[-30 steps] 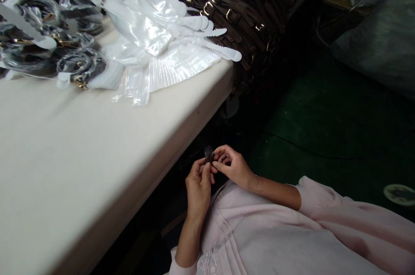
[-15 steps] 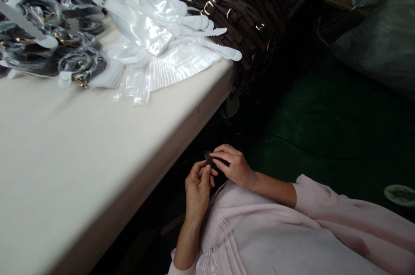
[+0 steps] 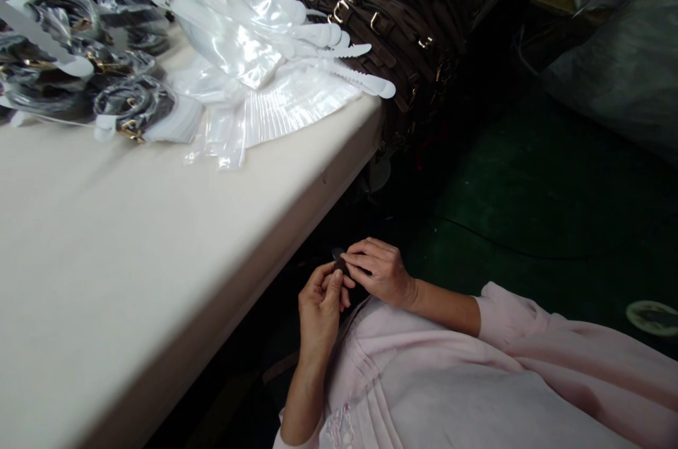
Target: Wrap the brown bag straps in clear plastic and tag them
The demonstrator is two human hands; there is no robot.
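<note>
A small dark brown piece (image 3: 340, 265) is pinched between my hands, beside the table's edge and below its top. It looks like a strap end, but its full shape is lost in the dark. My left hand (image 3: 320, 308) grips it between thumb and fingers from below. From the other side, the fingertips of my right hand (image 3: 382, 271) close on its upper part. A small greyish, shiny bit (image 3: 337, 252) shows at its far end; I cannot tell whether it is plastic or metal.
On the pale table (image 3: 174, 223) lie fanned clear plastic bags (image 3: 296, 106), white notched strips (image 3: 339, 46) and coiled straps in plastic (image 3: 135, 106). Dark brown straps with gold buckles (image 3: 392, 32) hang over the table's far end. A large translucent sack (image 3: 619, 68) stands on the green floor (image 3: 508, 202).
Both hands keep hold of the brown piece. They have shifted only slightly to the left in view; the table's contents look the same.
</note>
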